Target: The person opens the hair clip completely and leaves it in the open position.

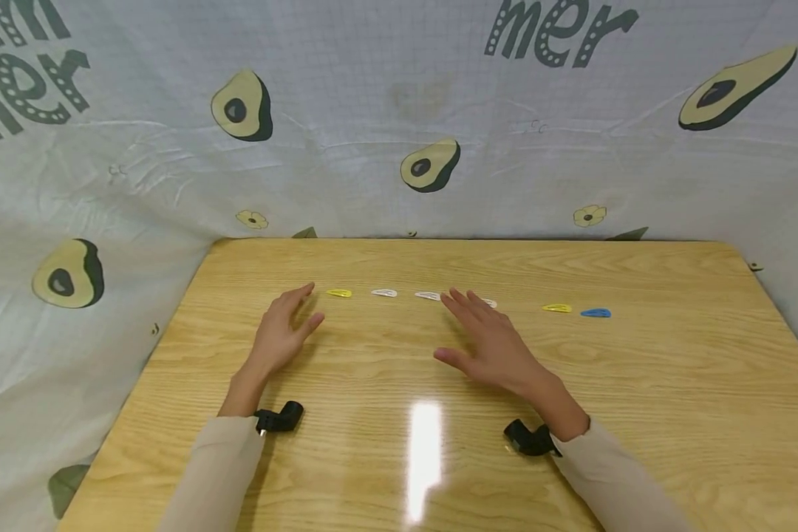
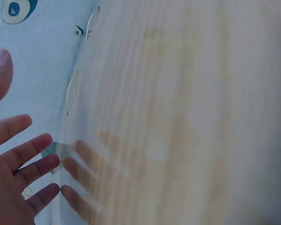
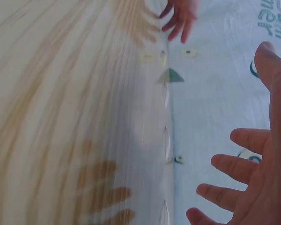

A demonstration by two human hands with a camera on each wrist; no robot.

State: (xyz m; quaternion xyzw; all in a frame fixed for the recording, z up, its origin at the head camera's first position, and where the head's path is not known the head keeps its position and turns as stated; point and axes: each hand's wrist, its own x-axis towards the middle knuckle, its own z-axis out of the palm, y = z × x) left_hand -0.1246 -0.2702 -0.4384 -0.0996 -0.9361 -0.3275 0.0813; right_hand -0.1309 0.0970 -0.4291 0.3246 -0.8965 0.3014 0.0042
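Several snap hair clips lie in a loose row across the far part of the table. My left hand point(image 1: 281, 330) is held with fingers spread and holds nothing, just left of a yellow hair clip point(image 1: 339, 293). Two white hair clips, one left point(image 1: 384, 292) and one right point(image 1: 428, 295), lie between my hands. My right hand point(image 1: 492, 347), also spread and holding nothing, partly covers another white hair clip point(image 1: 490, 303). Farther right are a second yellow hair clip point(image 1: 557, 308) and a blue hair clip point(image 1: 595, 313). Both hands' reflections show on the tabletop in the wrist views.
The glossy wooden table point(image 1: 346, 458) has a bright light reflection near its front middle. A white cloth point(image 1: 346, 185) printed with avocados and lettering hangs behind its back edge and along the sides. Black wrist cameras sit at both beige cuffs.
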